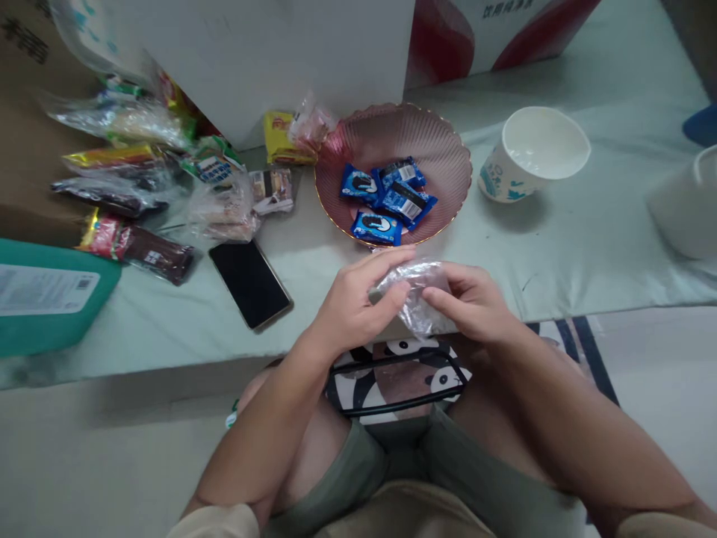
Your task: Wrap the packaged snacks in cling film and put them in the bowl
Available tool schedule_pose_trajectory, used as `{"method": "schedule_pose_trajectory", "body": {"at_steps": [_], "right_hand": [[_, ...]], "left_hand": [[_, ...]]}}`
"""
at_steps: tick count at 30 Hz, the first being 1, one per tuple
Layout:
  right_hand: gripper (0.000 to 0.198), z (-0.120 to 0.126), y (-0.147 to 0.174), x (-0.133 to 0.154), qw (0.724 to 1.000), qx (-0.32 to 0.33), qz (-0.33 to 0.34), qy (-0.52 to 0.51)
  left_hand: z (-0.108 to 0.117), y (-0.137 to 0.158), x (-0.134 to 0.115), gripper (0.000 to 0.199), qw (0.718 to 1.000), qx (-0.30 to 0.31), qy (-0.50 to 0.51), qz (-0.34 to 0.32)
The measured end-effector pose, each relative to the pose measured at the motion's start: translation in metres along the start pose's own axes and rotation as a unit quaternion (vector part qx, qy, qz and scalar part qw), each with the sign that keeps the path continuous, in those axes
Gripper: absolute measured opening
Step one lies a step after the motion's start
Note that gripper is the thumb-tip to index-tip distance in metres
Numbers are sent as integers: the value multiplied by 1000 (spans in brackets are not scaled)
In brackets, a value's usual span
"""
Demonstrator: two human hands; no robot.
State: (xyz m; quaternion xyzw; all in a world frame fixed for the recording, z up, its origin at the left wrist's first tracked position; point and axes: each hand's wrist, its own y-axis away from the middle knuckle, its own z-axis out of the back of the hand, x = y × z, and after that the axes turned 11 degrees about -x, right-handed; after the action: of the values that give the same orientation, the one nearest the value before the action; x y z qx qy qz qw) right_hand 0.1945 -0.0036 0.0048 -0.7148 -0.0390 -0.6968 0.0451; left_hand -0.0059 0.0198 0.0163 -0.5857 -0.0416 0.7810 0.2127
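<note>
A crumpled clear plastic bag (421,302) is pinched between my two hands, just above the table's front edge. My left hand (370,299) is closed on its left side, thumb on top. From the other side my right hand (469,299) grips it with thumb and fingers. Whether anything lies inside the bag, I cannot tell. Right behind my hands stands a pink ribbed glass bowl (442,142) with a gold rim. Several blue snack packets (411,203) lie in it.
A black phone (251,284) lies left of my hands, with several wrapped snacks (162,254) beyond it. A white paper cup (535,153) stands right of the bowl. White boxes (291,52) stand behind. A green container (50,321) is at far left, a white cup (686,213) at far right.
</note>
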Motion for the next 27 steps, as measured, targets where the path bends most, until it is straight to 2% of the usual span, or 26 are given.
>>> {"method": "schedule_pose_trajectory", "body": {"at_steps": [4, 7, 8, 10, 12, 13, 15, 17, 22, 24, 27], "right_hand": [[26, 0, -1, -4, 998, -65, 1, 12], [23, -1, -3, -9, 987, -150, 35, 35], [26, -2, -4, -10, 985, -160, 47, 38], [31, -4, -6, -11, 988, -136, 48, 47], [23, -5, -6, -9, 991, -111, 23, 71], [19, -6, -6, -7, 989, -123, 12, 87], [20, -8, -5, -4, 978, -174, 6, 112], [22, -9, -4, -1, 972, -200, 22, 122], [25, -12, -3, -3, 971, -169, 39, 163], [26, -12, -3, -4, 969, -172, 37, 173], [26, -11, -4, -6, 980, -153, 28, 128]], "left_hand": [[1, -2, -4, 34, 996, 20, -29, 78], [4, -5, -5, 33, 992, 41, 6, 116], [5, -6, -5, 33, 990, 51, 27, 125], [4, -7, -4, 33, 985, 58, 69, 149], [0, -5, -2, 32, 978, 30, 94, 183], [-3, -3, -1, 37, 974, 7, 100, 201], [-9, 1, 0, 57, 967, -29, 106, 229], [-14, 4, 1, 67, 966, -31, 109, 233], [-17, 7, 2, 44, 967, -16, 118, 225], [-18, 5, 2, 48, 966, -13, 128, 223], [-20, 0, 1, 59, 968, -13, 138, 211]]}}
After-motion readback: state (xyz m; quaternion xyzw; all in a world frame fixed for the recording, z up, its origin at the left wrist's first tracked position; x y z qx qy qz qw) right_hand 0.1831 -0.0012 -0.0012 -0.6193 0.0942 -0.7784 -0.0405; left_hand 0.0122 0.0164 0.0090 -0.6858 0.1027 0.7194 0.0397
